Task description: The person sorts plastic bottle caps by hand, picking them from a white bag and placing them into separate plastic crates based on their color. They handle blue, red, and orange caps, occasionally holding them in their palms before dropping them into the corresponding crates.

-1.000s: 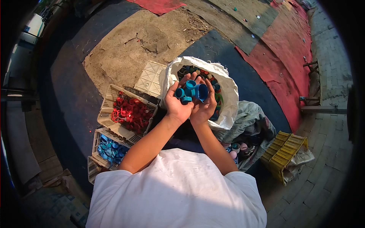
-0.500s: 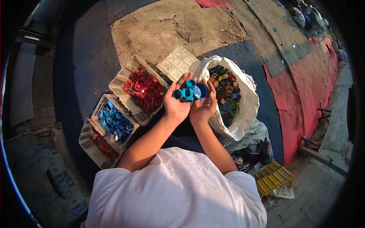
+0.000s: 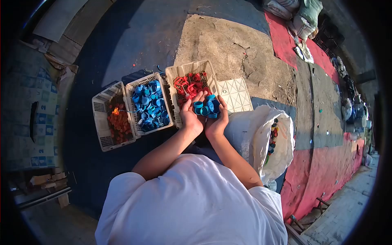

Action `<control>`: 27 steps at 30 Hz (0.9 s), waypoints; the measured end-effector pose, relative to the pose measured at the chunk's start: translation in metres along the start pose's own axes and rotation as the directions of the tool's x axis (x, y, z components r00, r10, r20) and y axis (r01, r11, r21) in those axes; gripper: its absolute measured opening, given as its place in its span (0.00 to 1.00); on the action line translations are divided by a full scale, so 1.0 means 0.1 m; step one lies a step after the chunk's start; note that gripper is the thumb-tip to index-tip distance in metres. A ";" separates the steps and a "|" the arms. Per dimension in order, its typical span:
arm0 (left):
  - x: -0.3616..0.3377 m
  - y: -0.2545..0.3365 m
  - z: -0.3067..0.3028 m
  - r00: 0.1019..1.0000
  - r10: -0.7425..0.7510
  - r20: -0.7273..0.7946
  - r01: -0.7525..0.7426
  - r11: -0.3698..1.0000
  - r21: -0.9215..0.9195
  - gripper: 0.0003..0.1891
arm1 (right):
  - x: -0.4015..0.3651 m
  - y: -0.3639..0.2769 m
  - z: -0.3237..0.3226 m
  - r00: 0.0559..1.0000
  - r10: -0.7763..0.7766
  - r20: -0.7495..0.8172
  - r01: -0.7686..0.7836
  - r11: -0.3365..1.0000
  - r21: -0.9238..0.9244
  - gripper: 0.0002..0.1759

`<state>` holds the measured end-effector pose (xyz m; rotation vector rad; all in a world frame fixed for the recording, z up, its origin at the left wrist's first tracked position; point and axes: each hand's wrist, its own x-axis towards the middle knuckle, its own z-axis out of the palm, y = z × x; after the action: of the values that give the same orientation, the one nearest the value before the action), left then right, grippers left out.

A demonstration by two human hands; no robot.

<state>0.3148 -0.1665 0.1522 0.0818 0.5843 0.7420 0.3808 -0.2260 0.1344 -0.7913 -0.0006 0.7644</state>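
My left hand [image 3: 192, 118] and my right hand [image 3: 217, 120] are cupped side by side, palms up. Together they carry several blue and teal bottle caps [image 3: 207, 107], heaped where the two palms meet. Just beyond my fingertips is a crate [image 3: 199, 65] of red plastic caps and rings [image 3: 188, 83], partly hidden by my hands. Left of it, blue caps [image 3: 150, 105] fill another crate [image 3: 134, 125]. A third crate [image 3: 100, 107], farthest left, has orange-red caps [image 3: 121, 127] in it.
To my right leans a white woven sack [image 3: 247, 132] with mixed-colour caps [image 3: 272, 139] in its mouth. A cream plastic panel [image 3: 236, 96] lies behind it. Dark blue and red mats [image 3: 322, 169] cover the ground around bare concrete. Stuffed sacks [image 3: 304, 26] stand at the far right.
My view has swung left, so the crates sit more centrally and the sack farther right. My cupped hands have come closer to the crates, still carrying the blue caps.
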 end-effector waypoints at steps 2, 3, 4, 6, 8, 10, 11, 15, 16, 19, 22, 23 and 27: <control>-0.01 0.40 -0.13 0.999 0.046 0.007 -0.046 0.999 -0.003 0.30 | 0.00 0.30 0.25 0.997 0.081 0.018 -0.081 0.997 0.014 0.30; -0.04 0.60 -0.25 0.998 0.069 0.001 -0.069 0.998 -0.004 0.30 | -0.04 0.46 0.37 0.992 0.128 0.021 -0.128 0.992 0.018 0.30; -0.04 0.77 -0.41 0.993 0.118 0.016 -0.117 0.993 -0.031 0.29 | -0.10 0.60 0.54 0.989 0.145 0.008 -0.145 0.989 -0.006 0.28; -0.11 1.13 -0.70 0.988 0.156 -0.008 -0.156 0.985 -0.073 0.29 | -0.20 0.91 0.73 0.969 0.243 0.043 -0.239 0.968 -0.073 0.26; -0.17 1.48 -0.90 0.982 0.175 -0.071 -0.182 0.976 -0.116 0.28 | -0.25 1.27 0.87 0.946 0.318 0.064 -0.310 0.944 -0.113 0.24; -0.16 1.75 -1.23 0.975 0.209 -0.074 -0.217 0.969 -0.115 0.28 | -0.26 1.71 0.89 0.925 0.374 0.068 -0.364 0.923 -0.122 0.21; -0.13 1.86 -1.41 0.972 0.222 -0.073 -0.229 0.967 -0.114 0.28 | -0.25 1.93 0.88 0.915 0.398 0.068 -0.387 0.913 -0.126 0.20; -0.02 2.24 -2.08 0.964 0.206 -0.169 -0.231 0.962 -0.143 0.27 | -0.32 2.65 0.91 0.892 0.452 -0.020 -0.448 0.876 -0.177 0.20; -0.01 2.29 -2.22 0.964 0.179 -0.196 -0.210 0.966 -0.151 0.27 | -0.33 2.79 0.91 0.875 0.477 -0.081 -0.483 0.855 -0.191 0.21; 0.03 2.43 -2.52 0.963 0.109 -0.245 -0.148 0.978 -0.148 0.26 | -0.36 3.12 0.82 0.854 0.499 -0.147 -0.519 0.839 -0.165 0.20; 0.05 2.50 -2.62 0.964 0.076 -0.254 -0.107 0.988 -0.108 0.26 | -0.37 3.24 0.77 0.844 0.503 -0.185 -0.532 0.828 -0.175 0.23; 0.07 2.52 -2.63 0.963 0.073 -0.259 -0.100 0.991 -0.092 0.26 | -0.38 3.26 0.76 0.840 0.503 -0.203 -0.537 0.823 -0.184 0.24; 0.17 2.56 -2.77 0.969 0.022 -0.247 -0.053 0.991 -0.120 0.25 | -0.35 3.25 0.82 0.827 0.515 -0.223 -0.558 0.799 -0.223 0.30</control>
<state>0.0214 -0.0012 -0.0183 -0.1178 0.7713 0.8304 0.1310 -0.0475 -0.0057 -1.1430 0.2726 1.2649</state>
